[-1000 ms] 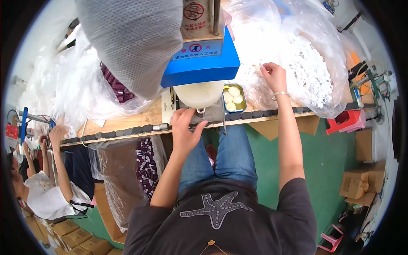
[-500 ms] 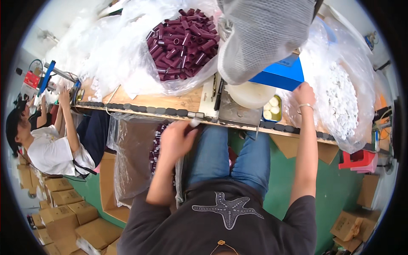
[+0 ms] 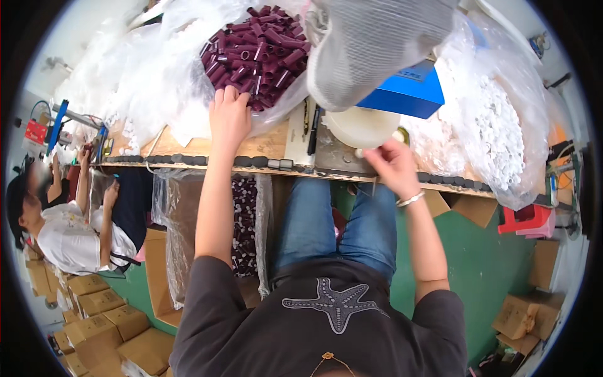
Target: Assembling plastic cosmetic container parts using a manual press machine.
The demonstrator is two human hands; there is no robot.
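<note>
At the near edge of a heap of maroon tubes [image 3: 270, 47], my left hand [image 3: 230, 119] has its fingers bent down against them. What its fingertips grip, if anything, is hidden. My right hand [image 3: 394, 164] pinches a small white cap [image 3: 359, 152] between thumb and fingers, just above a grey metal plate [image 3: 339, 156] at the table's front edge. Behind that hand a round, whitish disc [image 3: 361, 129] sits below a blue machine housing [image 3: 405, 94]. A pale mesh cloth [image 3: 380, 50] hangs over the housing.
A black pen [image 3: 314, 129] lies left of the plate. At right, clear plastic holds many white small parts [image 3: 493, 135]. Below the table, a lined box [image 3: 245, 226] contains maroon and white pieces. Another person [image 3: 75, 226] works at far left. Cartons [image 3: 119, 314] stand behind.
My left hand has gone from below the table edge up to the maroon tubes. My right hand has come left from beside the blue housing and now pinches a white cap. The view has shifted slightly.
</note>
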